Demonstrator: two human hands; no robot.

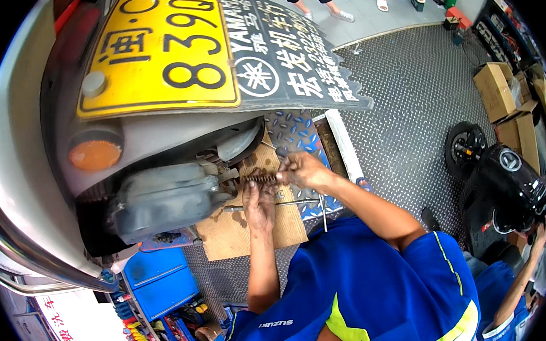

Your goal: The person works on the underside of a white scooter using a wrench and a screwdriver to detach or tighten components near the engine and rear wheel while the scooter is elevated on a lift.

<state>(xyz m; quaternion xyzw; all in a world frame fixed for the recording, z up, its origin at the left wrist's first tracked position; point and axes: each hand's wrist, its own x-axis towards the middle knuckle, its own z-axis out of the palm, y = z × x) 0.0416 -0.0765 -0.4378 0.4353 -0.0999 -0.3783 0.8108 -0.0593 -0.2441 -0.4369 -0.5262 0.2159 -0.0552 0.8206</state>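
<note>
A small dark coil spring (261, 178) stretches between my hands beside the underside of a scooter. My left hand (259, 207) comes up from below, its fingers closed at the spring's left end, partly behind it. My right hand (305, 171) reaches in from the right, with thumb and fingertips pinched at the spring's other end. Just left of the spring is a dusty grey casing (162, 201) under the scooter's rear. Oil-stained cardboard (224, 237) lies beneath my hands. A thin metal rod (287, 203) crosses it, and a slim silver tool (324, 214) stands near my right forearm.
A yellow licence plate (153, 53) and black mud flap (284, 51) overhang the work. A blue tool cabinet (161, 280) stands lower left. At right are cardboard boxes (496, 91), a black scooter (504, 175) and a co-worker's arm (523, 274). People's legs show at the top.
</note>
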